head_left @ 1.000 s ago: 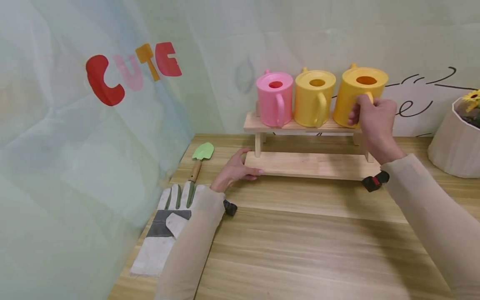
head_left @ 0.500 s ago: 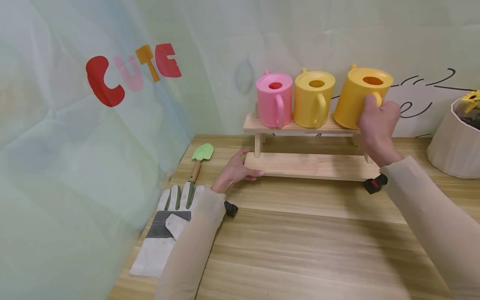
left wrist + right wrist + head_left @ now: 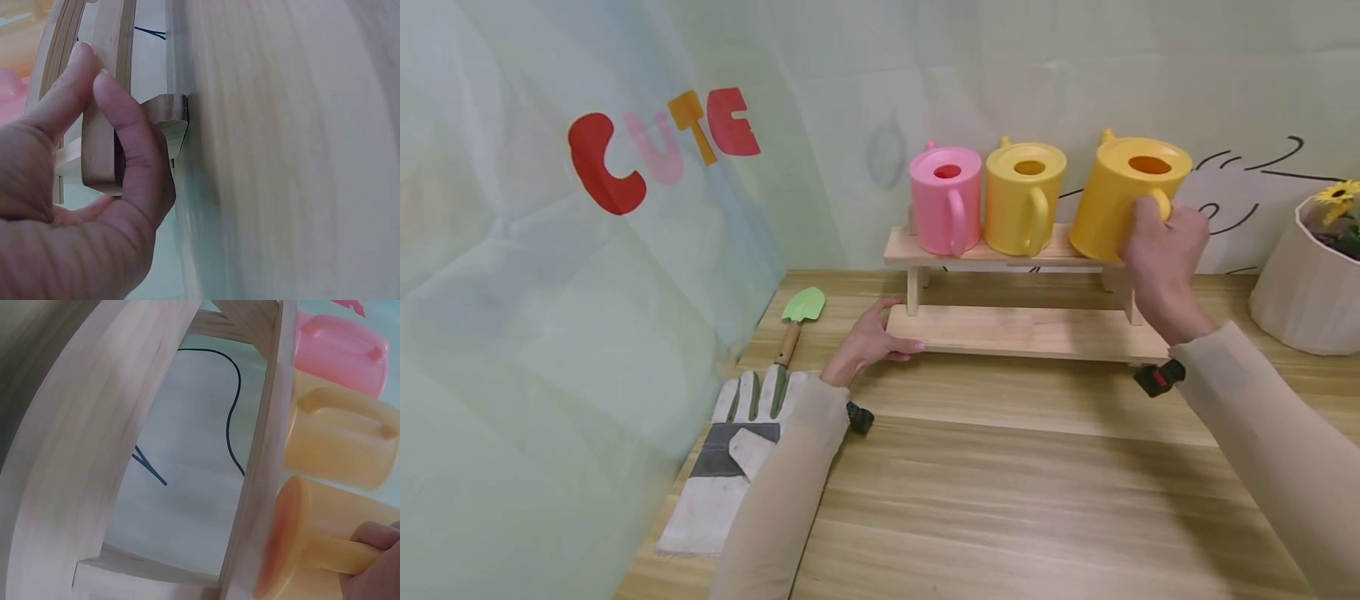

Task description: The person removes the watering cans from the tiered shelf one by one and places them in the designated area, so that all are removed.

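Note:
My right hand point(image 3: 1168, 258) grips the handle of the rightmost yellow watering can point(image 3: 1108, 204), which leans to the right at the right end of the two-tier wooden stand point(image 3: 1030, 329). Part of that can's underside shows close to the upper shelf point(image 3: 259, 469) in the right wrist view. To its left, a second yellow watering can point(image 3: 1018, 212) and a pink watering can point(image 3: 940, 208) stand upright on the same shelf, handles facing me. My left hand point(image 3: 872, 337) holds the left end of the stand's lower board point(image 3: 103, 144), thumb on one face and fingers around the other.
At the left lie a white and grey work glove point(image 3: 707, 500), partly under my left sleeve, and a trowel point(image 3: 803, 304) with a green blade. A white flowerpot point(image 3: 1300, 287) with yellow flowers stands at the right. A printed curtain point(image 3: 850, 100) hangs behind the stand.
My right hand has moved slightly right, tilting the rightmost yellow watering can further that way. The left hand keeps its hold on the stand.

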Motion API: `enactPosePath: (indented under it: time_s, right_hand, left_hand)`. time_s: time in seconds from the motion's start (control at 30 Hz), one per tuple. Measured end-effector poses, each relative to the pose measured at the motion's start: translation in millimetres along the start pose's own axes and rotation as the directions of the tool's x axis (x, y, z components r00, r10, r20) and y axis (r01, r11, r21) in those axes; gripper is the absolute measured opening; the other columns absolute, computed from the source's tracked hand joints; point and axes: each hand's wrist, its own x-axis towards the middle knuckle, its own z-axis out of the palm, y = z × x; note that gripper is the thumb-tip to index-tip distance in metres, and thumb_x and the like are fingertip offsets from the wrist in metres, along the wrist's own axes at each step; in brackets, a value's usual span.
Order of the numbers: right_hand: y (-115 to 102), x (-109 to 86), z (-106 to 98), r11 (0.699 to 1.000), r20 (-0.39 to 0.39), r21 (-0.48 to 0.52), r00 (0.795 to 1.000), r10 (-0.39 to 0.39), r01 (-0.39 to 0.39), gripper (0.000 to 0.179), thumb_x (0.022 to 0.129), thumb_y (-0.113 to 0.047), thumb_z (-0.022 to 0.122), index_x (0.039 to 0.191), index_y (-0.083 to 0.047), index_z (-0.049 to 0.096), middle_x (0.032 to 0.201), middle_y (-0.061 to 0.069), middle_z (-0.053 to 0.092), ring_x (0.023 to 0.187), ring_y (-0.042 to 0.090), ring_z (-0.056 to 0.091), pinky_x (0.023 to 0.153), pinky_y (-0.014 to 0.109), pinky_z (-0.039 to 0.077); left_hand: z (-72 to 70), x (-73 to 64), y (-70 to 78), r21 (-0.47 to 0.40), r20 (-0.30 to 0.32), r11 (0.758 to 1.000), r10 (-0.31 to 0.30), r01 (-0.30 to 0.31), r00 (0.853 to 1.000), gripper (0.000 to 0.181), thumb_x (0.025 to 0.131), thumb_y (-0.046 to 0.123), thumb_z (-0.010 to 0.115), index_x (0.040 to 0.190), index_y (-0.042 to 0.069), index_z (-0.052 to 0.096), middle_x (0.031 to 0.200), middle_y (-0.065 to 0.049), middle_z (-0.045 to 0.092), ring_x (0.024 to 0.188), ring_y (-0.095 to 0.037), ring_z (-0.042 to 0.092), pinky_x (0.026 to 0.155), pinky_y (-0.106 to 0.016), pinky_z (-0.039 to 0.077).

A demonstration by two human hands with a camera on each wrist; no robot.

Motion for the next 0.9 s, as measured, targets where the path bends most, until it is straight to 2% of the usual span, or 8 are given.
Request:
enactPosePath:
  time_s: [0.13,0.23,0.37,0.5,0.67,0.9]
  right_hand:
    - [-2,-4.6,-4,0.999,0.000,0.037,1.000,-0.013,0.013,0.041,0.106,-0.023,0.048,0.066,-0.012,0.054,0.066,-0.010,0.061,0.066,0.012,0.061,0.050,0.018,0.050]
    - [-3,-9.5,-8,0.999,0.016,0.041,0.999,-0.030,0.029,0.042,0.106,-0.023,0.048,0.067,-0.010,0.054,0.072,-0.008,0.063,0.072,0.013,0.062,0.051,0.018,0.049]
    - [-4,-15.2,-12,0.998,0.020,0.055,0.999,-0.046,0.044,0.042,0.105,-0.021,0.048,0.065,-0.011,0.052,0.071,-0.008,0.062,0.071,0.013,0.060,0.049,0.018,0.047]
    - [-5,-21.2,-18,0.994,0.022,0.100,0.999,-0.045,0.042,0.043,0.103,-0.017,0.049,0.059,-0.013,0.049,0.057,-0.008,0.054,0.053,0.010,0.052,0.044,0.020,0.041]
    - [-6,-31.7,-27,0.997,0.044,0.048,0.997,-0.062,0.060,0.043,0.104,-0.017,0.047,0.061,-0.012,0.050,0.056,-0.009,0.051,0.053,0.011,0.051,0.045,0.020,0.043]
    - [-6,-45.7,-39,0.996,0.018,-0.005,0.996,-0.093,0.093,0.045,0.101,-0.012,0.046,0.057,-0.010,0.048,0.050,-0.008,0.048,0.044,0.010,0.046,0.041,0.022,0.040]
  left_hand:
    - [-0.3,0.4,0.4,0.003,-0.001,1.000,-0.007,0.007,1.000,0.104,0.088,-0.011,0.085,0.171,0.011,0.025,0.135,-0.029,0.061,0.072,-0.014,0.072,0.062,-0.021,0.065]
    - [-0.4,0.0,0.2,0.003,-0.001,1.000,-0.012,0.012,1.000,0.103,0.089,-0.010,0.084,0.171,0.011,0.025,0.135,-0.028,0.061,0.073,-0.014,0.072,0.063,-0.021,0.066]
    - [-0.8,0.0,-0.3,-0.001,0.002,1.000,-0.013,0.013,1.000,0.103,0.089,-0.010,0.084,0.171,0.013,0.025,0.136,-0.028,0.060,0.074,-0.016,0.072,0.063,-0.022,0.066]
    - [-1.1,0.2,-0.4,0.000,0.000,1.000,-0.016,0.016,1.000,0.104,0.089,-0.009,0.085,0.171,0.012,0.025,0.139,-0.031,0.061,0.074,-0.016,0.072,0.063,-0.021,0.066]
    - [-1.1,1.3,-1.5,0.011,-0.008,1.000,-0.018,0.018,1.000,0.104,0.089,-0.008,0.086,0.171,0.012,0.026,0.142,-0.031,0.061,0.075,-0.015,0.073,0.064,-0.021,0.066]
    - [-1.4,0.8,-0.4,0.016,-0.003,1.000,-0.020,0.020,1.000,0.103,0.089,-0.007,0.086,0.171,0.012,0.026,0.144,-0.030,0.061,0.078,-0.016,0.073,0.066,-0.022,0.067]
